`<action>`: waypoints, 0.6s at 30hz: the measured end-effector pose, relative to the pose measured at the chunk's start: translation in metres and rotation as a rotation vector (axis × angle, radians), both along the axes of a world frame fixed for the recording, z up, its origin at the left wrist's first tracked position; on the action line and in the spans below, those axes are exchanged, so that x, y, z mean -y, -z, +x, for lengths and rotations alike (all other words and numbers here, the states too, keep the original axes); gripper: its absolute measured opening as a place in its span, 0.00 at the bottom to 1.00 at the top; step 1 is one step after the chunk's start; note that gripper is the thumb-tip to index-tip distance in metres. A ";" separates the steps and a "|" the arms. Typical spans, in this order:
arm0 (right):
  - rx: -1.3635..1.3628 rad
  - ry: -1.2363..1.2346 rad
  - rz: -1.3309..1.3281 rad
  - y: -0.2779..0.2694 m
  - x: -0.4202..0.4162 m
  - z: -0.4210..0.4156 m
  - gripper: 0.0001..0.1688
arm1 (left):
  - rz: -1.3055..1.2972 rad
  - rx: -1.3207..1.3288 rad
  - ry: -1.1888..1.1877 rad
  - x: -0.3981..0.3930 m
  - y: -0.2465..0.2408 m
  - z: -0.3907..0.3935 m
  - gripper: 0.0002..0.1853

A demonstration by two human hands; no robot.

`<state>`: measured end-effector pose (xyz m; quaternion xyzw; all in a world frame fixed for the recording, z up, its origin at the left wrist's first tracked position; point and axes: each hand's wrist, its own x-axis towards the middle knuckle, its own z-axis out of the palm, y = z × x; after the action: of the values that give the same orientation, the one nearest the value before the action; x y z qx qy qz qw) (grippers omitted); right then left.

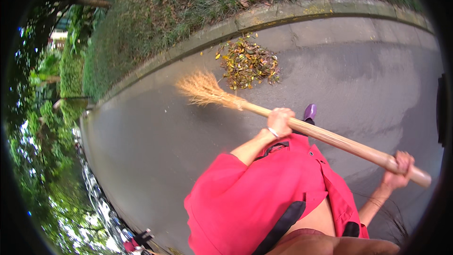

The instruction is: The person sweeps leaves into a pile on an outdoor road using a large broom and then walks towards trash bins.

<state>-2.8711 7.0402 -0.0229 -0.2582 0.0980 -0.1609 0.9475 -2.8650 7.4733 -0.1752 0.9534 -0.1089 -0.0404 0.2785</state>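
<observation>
My left hand (279, 122) is closed around the lower part of a thick wooden broom handle (339, 140); a pale bracelet circles that wrist. Close to the handle's top end, my right hand (399, 171) grips it as well. The broom slants across in front of my body, and its straw head (203, 88) points to the left, slightly blurred. Just beyond the broom head lies a heap of yellow and brown fallen leaves (249, 63) on the pavement. Whether the bristles touch the ground I cannot tell.
A stone kerb (283, 19) with a grassy bank (198, 3) behind it runs along the grey road (148, 138). One purple shoe (310, 112) of mine shows. Parked vehicles (102, 205) and another person (134, 242) are at the far left. Dry twigs (398, 221) lie at lower right.
</observation>
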 end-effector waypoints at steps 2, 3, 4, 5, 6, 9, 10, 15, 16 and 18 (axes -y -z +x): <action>-0.210 0.038 0.056 0.034 -0.077 -0.036 0.06 | 0.115 -0.204 0.023 -0.064 0.029 -0.027 0.12; -0.253 -0.052 -0.005 0.046 -0.118 -0.053 0.06 | 0.186 -0.246 0.016 -0.099 0.039 -0.047 0.13; -0.351 -0.098 -0.127 0.046 -0.161 -0.067 0.08 | 0.237 -0.281 -0.004 -0.143 0.066 -0.073 0.15; -0.251 -0.253 -0.198 0.052 -0.191 -0.088 0.09 | 0.287 -0.317 -0.009 -0.180 0.084 -0.092 0.16; -0.144 -0.337 -0.129 0.054 -0.218 -0.103 0.12 | 0.396 -0.391 0.006 -0.202 0.080 -0.106 0.17; -0.059 -0.421 -0.319 0.029 -0.250 -0.138 0.12 | 0.383 -0.404 0.026 -0.226 0.093 -0.124 0.16; -0.045 -0.372 -0.376 0.030 -0.242 -0.150 0.11 | 0.370 -0.378 0.069 -0.207 0.086 -0.111 0.16; -0.005 0.073 -0.436 -0.007 -0.149 -0.189 0.06 | -0.070 0.009 0.205 -0.109 0.048 -0.079 0.09; 0.069 0.066 -0.419 -0.020 -0.124 -0.193 0.07 | -0.125 0.047 0.213 -0.095 0.029 -0.075 0.09; 0.140 0.037 -0.346 -0.032 -0.103 -0.199 0.07 | -0.186 0.085 0.235 -0.091 0.005 -0.073 0.09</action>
<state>-3.0704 7.1433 0.0089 -0.4038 0.0074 -0.2102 0.8903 -2.9375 7.5643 -0.1800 0.9050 -0.2346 -0.0221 0.3543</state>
